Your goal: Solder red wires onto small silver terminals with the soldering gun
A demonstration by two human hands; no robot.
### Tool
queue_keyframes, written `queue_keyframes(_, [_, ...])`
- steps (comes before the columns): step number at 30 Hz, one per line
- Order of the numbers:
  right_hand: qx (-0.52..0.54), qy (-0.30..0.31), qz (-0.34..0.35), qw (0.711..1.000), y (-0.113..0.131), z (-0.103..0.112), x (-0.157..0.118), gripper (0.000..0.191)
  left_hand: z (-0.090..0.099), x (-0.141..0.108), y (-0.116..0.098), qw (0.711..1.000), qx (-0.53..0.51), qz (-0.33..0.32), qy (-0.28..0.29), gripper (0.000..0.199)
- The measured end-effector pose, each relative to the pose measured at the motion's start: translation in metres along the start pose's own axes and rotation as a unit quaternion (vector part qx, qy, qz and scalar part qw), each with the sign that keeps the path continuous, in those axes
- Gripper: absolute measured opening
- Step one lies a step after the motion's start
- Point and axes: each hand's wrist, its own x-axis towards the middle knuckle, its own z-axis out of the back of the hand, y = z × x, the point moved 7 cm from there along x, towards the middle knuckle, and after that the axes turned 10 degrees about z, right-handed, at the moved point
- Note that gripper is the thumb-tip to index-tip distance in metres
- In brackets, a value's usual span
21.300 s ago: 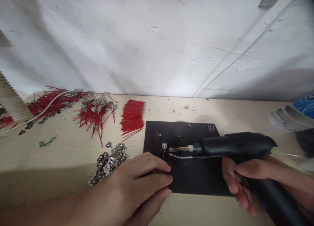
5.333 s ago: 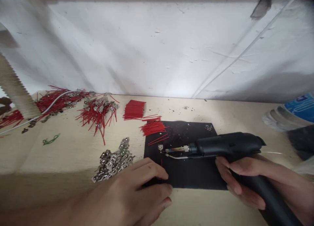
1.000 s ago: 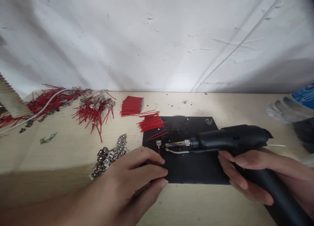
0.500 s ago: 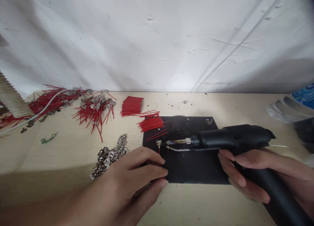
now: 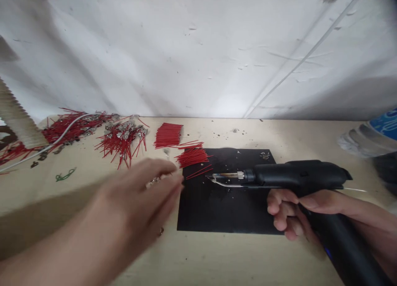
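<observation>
My right hand (image 5: 297, 211) is wrapped round a black soldering gun (image 5: 288, 174), whose metal tip points left over a black mat (image 5: 229, 215). Blurred by motion, my left hand (image 5: 139, 207) is left of the mat with its fingers drawn together. A small metal terminal (image 5: 166, 152) appears just above its fingertips; whether the fingers grip it is unclear. Cut red wires (image 5: 192, 156) lie across the mat's upper left corner, and a neat stack of red wires (image 5: 168, 134) sits behind them. Loose metal terminals are mostly hidden under my left hand.
Red wires with metal ends (image 5: 122, 137) are heaped at the back left, beside a larger pile (image 5: 68, 127) crossed by a white cable. A green twisted wire (image 5: 65, 175) lies at the left. At the right edge stands a plastic bottle (image 5: 362, 139). A white wall rises behind.
My left hand has moved left and up, off the mat. The terminal with its red wire has gone from the soldering tip. My right hand's fingers have shifted on the soldering gun.
</observation>
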Motion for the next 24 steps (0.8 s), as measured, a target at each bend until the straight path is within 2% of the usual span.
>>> queue_keyframes(2, [-0.006, 0.001, 0.003, 1.0, -0.002, 0.002, 0.001, 0.043, 0.013, 0.013, 0.016, 0.996, 0.081, -0.029, 0.009, 0.039])
queue_keyframes(5, [-0.012, -0.004, 0.008, 1.0, -0.002, 0.002, 0.001, 0.042, 0.028, 0.029, 0.05, 0.986, 0.159, 0.05, 0.027, 0.046])
queue_keyframes(7, [-0.014, 0.004, 0.014, 1.0, -0.001, 0.0, 0.001, 0.041, 0.033, 0.035, 0.058, 0.986, 0.15, 0.07, 0.031, 0.038])
queue_keyframes(9, [-0.012, 0.014, 0.023, 1.0, 0.001, -0.001, 0.001, 0.039, 0.03, 0.039, 0.059, 0.989, 0.11, 0.083, 0.049, 0.027])
queue_keyframes(10, [-0.009, 0.017, 0.025, 1.0, 0.002, -0.002, 0.001, 0.038, 0.025, 0.04, 0.062, 0.987, 0.091, 0.109, 0.074, 0.024])
queue_keyframes(13, [-0.004, 0.017, 0.027, 0.999, 0.001, 0.0, 0.001, 0.037, 0.008, 0.04, 0.071, 0.964, 0.049, 0.213, 0.151, 0.02])
queue_keyframes(15, [-0.005, 0.015, 0.029, 0.999, 0.0, 0.001, 0.002, 0.035, 0.001, 0.04, 0.072, 0.951, 0.035, 0.25, 0.178, 0.019])
queue_keyframes(20, [-0.007, 0.023, 0.027, 0.999, 0.0, 0.003, 0.002, 0.039, -0.001, 0.039, 0.064, 0.935, 0.021, 0.3, 0.189, 0.023])
queue_keyframes(24, [-0.006, 0.018, 0.026, 0.999, 0.001, 0.001, 0.0, 0.037, 0.0, 0.036, 0.055, 0.934, 0.009, 0.309, 0.179, 0.032])
